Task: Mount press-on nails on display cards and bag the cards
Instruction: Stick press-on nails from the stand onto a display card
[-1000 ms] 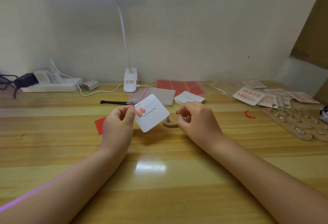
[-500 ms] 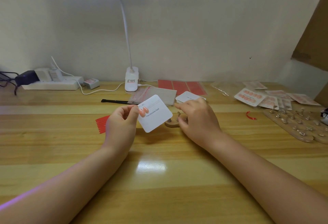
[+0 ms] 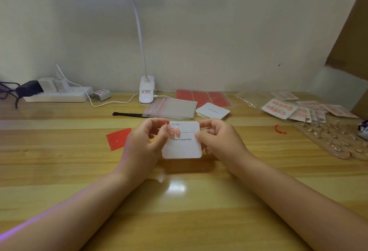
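Display card [image 3: 182, 147] marked "Handmade Nail" is held above the counter [image 3: 179, 211], in front of the lamp base [image 3: 147, 90]; left hand [image 3: 142, 147] fingers pinch its left edge, right hand [image 3: 221, 143] fingers pinch its right edge. Two pink press-on nails [image 3: 174, 131] sit on the card's upper left, beside the left thumb. Stack of clear bags [image 3: 173, 108] and blank cards [image 3: 213, 111] lie between card and lamp base, finished cards [image 3: 278, 108] well right of it.
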`<state>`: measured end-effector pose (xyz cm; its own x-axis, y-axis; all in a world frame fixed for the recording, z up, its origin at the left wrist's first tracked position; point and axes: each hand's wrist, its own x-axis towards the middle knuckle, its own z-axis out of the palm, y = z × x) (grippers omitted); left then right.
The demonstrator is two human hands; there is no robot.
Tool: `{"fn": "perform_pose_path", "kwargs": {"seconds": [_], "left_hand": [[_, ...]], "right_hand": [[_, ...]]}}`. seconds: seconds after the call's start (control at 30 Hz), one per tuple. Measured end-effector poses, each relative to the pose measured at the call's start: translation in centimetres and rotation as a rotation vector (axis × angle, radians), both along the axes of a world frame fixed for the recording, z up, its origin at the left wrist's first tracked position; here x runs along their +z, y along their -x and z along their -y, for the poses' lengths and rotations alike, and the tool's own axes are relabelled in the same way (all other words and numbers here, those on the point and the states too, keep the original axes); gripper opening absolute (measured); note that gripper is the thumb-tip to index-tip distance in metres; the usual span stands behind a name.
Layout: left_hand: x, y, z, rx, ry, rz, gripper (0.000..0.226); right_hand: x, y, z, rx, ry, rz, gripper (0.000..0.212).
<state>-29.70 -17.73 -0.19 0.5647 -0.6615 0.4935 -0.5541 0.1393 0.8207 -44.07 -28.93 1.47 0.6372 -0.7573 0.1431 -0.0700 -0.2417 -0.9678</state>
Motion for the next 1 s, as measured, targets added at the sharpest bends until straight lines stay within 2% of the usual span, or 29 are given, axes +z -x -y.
{"fn": "perform_pose_path", "kwargs": {"seconds": [0.1,0.33,0.53,0.7,0.83,1.0], "left_hand": [[0.0,-0.1,-0.1,0.023,0.043,0.032,0.018],[0.1,-1.5,0.0,0.136,0.136,0.044,0.019],[0.2,-1.7,0.0,0.087,0.151,0.026,0.024],[0.3,-1.4,-0.1,0.048,0.194,0.044,0.026],[0.6,-0.9,-0.2,0.02,0.257,0.101,0.018],[1.0,-0.6,-0.4,0.083,0.21,0.253,0.02]], "right_hand": [[0.1,0.2,0.1,-0.009,-0.079,0.055,0.017],[0.0,0.1,-0.1,-0.027,-0.085,0.12,0.017],[0.1,0.3,-0.3,-0.077,0.016,0.162,0.018],[0.3,0.3,-0.6,-0.072,-0.002,0.17,0.017],[0.4,0.1,-0.8,-0.055,-0.03,0.169,0.017],[0.6,0.0,-1.2,-0.039,-0.052,0.19,0.014]]}}
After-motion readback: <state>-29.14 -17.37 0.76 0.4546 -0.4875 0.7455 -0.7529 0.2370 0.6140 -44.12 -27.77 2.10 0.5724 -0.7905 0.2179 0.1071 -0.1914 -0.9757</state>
